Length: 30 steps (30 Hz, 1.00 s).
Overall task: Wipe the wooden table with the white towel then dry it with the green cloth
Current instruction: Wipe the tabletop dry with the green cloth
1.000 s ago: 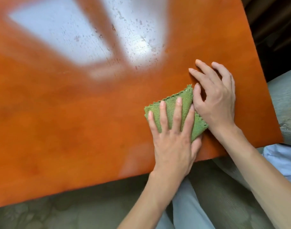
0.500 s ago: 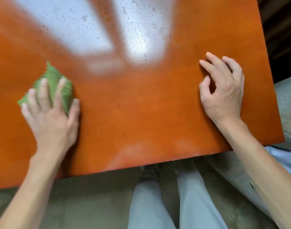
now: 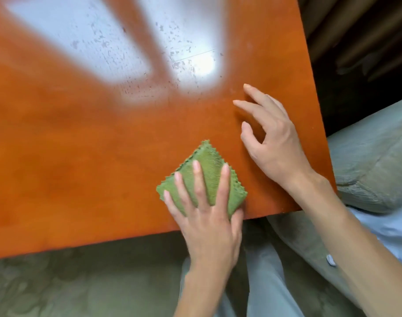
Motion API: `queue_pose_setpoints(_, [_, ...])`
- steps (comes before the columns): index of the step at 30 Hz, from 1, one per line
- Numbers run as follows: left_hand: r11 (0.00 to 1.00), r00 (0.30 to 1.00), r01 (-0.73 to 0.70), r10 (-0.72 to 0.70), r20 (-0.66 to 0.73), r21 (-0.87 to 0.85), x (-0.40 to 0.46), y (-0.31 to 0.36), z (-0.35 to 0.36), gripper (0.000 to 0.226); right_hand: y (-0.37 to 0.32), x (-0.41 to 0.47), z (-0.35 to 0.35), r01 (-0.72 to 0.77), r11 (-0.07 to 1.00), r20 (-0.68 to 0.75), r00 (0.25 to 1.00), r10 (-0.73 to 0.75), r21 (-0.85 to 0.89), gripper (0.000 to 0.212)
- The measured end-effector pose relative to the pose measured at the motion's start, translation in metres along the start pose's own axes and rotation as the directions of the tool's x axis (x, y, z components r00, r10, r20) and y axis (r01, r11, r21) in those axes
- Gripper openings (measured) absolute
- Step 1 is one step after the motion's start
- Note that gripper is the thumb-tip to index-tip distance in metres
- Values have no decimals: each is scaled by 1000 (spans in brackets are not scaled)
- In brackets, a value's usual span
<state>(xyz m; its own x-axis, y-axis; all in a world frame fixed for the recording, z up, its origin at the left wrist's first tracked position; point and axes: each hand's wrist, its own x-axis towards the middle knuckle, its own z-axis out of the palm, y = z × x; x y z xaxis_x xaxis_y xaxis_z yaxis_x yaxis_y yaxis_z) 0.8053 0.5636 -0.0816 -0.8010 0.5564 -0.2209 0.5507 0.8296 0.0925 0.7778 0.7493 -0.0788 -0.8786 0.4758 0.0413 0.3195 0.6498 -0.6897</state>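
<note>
From the head camera, a left hand (image 3: 207,223) is pressing flat, fingers spread, on a folded green cloth (image 3: 209,177) that is lying under its fingers near the close edge of the wooden table (image 3: 81,156). Just right of the cloth, not touching it, the right hand (image 3: 273,143) is resting on the table, fingers loosely apart, gripping nothing.

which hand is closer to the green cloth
Left. The left hand lies flat on top of the green cloth, pressing it to the table. The right hand rests on the table just right of the cloth, not touching it.
</note>
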Motion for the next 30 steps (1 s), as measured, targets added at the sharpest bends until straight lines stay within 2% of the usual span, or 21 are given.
queue_pose_setpoints(3, [981, 981, -192, 191, 44, 18, 0, 51, 4, 84, 29, -1, -31, 42, 996, -69, 997, -47, -78, 38])
queue_pose_setpoints(5, [970, 970, -240, 238, 55, 35, 9, 63, 4, 81, 50, -2, -44, -24, 996, -106, 994, 15, -89, 36])
queue_pose_setpoints(7, [962, 962, -271, 269, 38, 37, 23, 59, 1, 79, 66, -7, -49, -61, 997, -108, 993, 56, -48, 35])
queue_pose_setpoints(9, [963, 964, -266, 267, -2, 42, 42, 37, -2, 78, 74, -13, -48, -98, 992, -78, 991, 104, 83, 36])
queue_pose_setpoints(11, [978, 976, -205, 208, -65, 48, 68, 4, -7, 78, 74, -15, -48, -139, 969, -48, 987, 152, 202, 37])
queue_pose_setpoints(14, [994, 987, -77, 87, -139, 76, 116, -55, -18, 69, 76, -15, -48, -158, 955, -49, 983, 176, 250, 36])
queue_pose_setpoints(18, [992, 978, 121, -114, -173, 26, 182, -113, -44, 69, 78, -14, -48, -152, 938, -64, 982, 180, 313, 35])
queue_pose_setpoints(23, [972, 955, 229, -235, -180, -56, 228, -95, -54, 62, 79, -13, -49, -170, 898, -42, 978, 204, 405, 34])
queue_pose_setpoints(25, [992, 982, 125, -128, -140, -28, 225, -66, -49, 64, 80, -14, -48, -169, 870, -29, 978, 205, 463, 33])
queue_pose_setpoints(27, [997, 993, -59, 63, -99, 39, 209, -30, -42, 68, 83, -14, -47, -171, 847, -23, 977, 212, 503, 34])
queue_pose_setpoints(30, [929, 926, -361, 367, -84, 80, 156, 32, -24, 70, 87, -14, -43, -183, 774, -52, 962, 268, 606, 36])
